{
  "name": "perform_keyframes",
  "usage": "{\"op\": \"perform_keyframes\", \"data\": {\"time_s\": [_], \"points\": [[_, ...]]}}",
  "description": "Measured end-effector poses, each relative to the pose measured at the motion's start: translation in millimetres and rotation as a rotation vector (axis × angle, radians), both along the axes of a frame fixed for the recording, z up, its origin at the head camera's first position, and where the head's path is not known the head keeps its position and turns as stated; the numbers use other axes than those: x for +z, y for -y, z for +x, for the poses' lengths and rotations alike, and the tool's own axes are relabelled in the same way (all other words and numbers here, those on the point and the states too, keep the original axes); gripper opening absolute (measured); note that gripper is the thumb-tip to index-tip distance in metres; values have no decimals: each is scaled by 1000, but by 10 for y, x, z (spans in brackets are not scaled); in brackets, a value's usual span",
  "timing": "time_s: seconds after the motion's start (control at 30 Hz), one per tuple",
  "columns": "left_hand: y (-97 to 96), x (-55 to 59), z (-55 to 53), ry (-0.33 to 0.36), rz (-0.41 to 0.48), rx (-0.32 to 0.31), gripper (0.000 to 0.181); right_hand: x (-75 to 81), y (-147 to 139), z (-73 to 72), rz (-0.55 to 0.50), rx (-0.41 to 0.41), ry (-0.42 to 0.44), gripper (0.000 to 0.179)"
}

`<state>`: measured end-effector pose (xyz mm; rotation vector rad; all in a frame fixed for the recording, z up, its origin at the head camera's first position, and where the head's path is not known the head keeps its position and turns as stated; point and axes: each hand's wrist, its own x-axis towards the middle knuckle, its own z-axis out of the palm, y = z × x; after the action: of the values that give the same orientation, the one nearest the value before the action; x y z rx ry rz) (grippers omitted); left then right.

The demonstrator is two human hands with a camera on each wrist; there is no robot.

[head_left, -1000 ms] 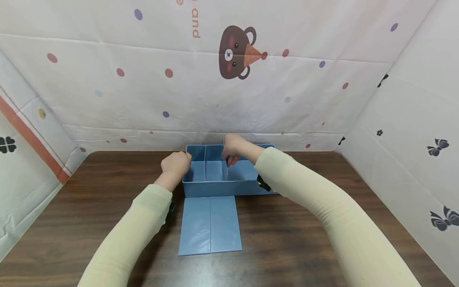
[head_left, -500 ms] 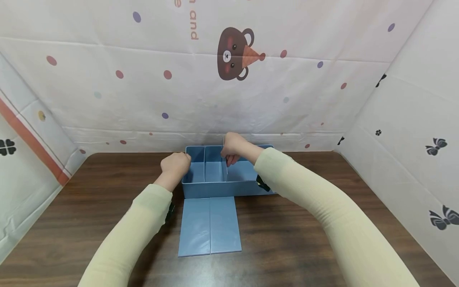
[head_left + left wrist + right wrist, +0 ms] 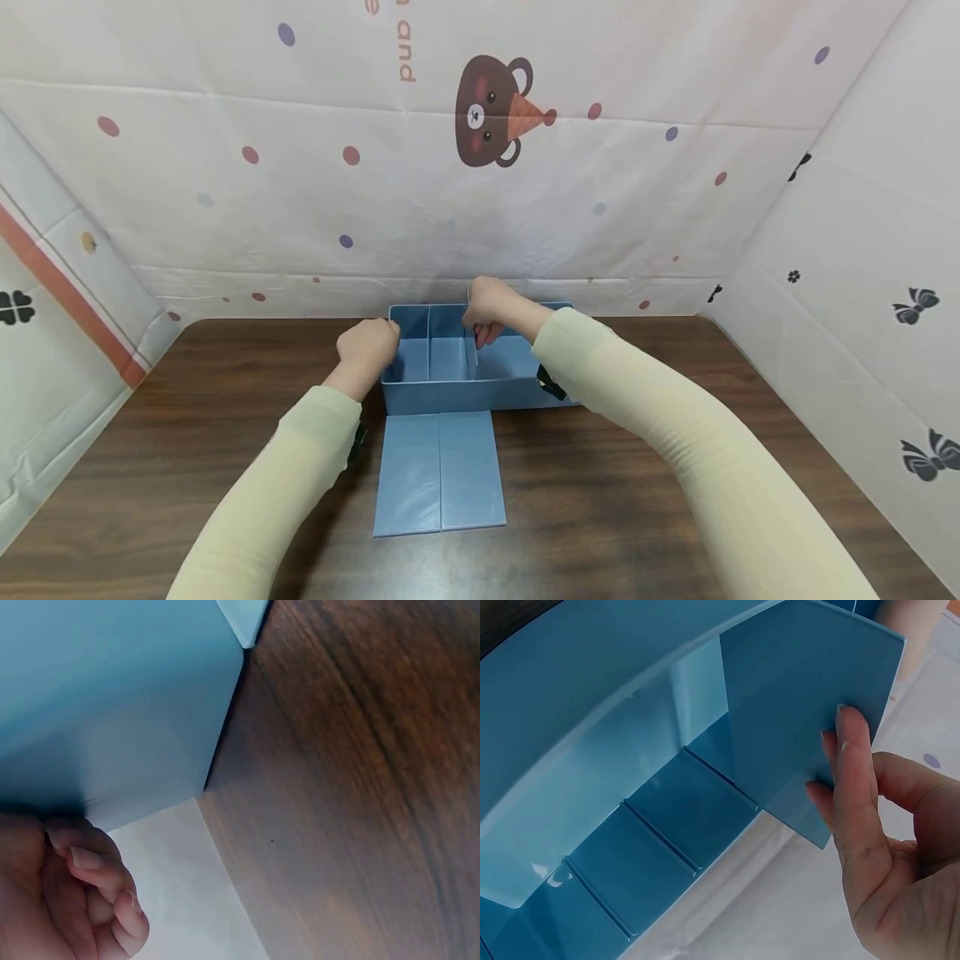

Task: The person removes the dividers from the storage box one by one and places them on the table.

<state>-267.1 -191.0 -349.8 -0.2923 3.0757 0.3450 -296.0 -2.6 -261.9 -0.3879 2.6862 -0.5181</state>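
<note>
Blue panels (image 3: 408,473) lie before the box (image 3: 435,398), left hand (image 3: 366,344) gripping its end, right hand (image 3: 489,304) pinching a divider (image 3: 802,712).

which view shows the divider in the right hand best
The right wrist view: it shows the divider's broad side, with the right hand holding its edge. The head view shows it nearly edge-on, as a thin strip partly covered by that hand. The left wrist view does not show it.

You face a creased white sheet (image 3: 225,67) with coloured dots (image 3: 352,156) and a sideways brown bear (image 3: 487,111). Dark bows (image 3: 930,460) mark the wall at your right, an orange stripe (image 3: 67,292) your left; light glints off the brown wooden table (image 3: 615,508).
</note>
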Motion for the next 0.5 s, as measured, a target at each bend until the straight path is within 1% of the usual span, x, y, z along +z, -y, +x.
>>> {"op": "perform_keyframes", "data": {"time_s": [0.13,0.33,0.5], "points": [[0,5,-5,5,-4,-5,51,7,-7,0,-3,0,-5,25],[25,-35,-20,12,1,-13,49,0,-23,-3,-34,-3,14,24],[20,-24,-12,1,-4,-16,48,-16,-33,-6,-56,-10,17,25]]}}
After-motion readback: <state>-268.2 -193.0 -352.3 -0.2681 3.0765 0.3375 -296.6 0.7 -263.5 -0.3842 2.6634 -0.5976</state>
